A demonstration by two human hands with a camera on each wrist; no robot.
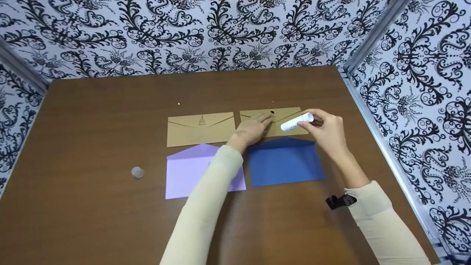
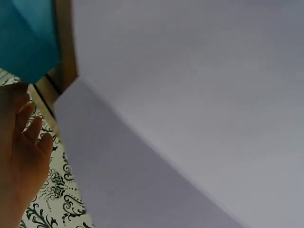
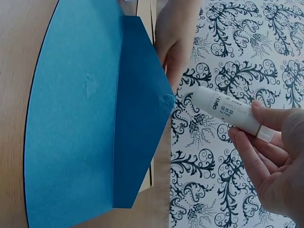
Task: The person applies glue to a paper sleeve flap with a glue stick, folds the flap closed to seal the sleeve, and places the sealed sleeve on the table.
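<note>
My right hand (image 1: 329, 129) holds a white glue stick (image 1: 297, 122) between thumb and fingers, above the right brown envelope (image 1: 283, 127). In the right wrist view, lettering shows on the glue stick (image 3: 228, 111). My left hand (image 1: 254, 129) lies on that same brown envelope, fingers reaching over its left part. Just below is a blue envelope (image 1: 287, 165) with its flap unfolded toward the brown one. Its flap tip (image 3: 166, 100) bears a wrinkled, shiny smear, and a similar mark is on its body. A lavender envelope (image 1: 184, 176), flap also unfolded, lies partly under my left forearm.
A second brown envelope (image 1: 200, 130), flap folded down, lies above the lavender one. A small round translucent piece (image 1: 137, 172) sits on the brown table (image 1: 92, 217) to the left. Patterned panels (image 1: 165, 36) stand behind and at both sides.
</note>
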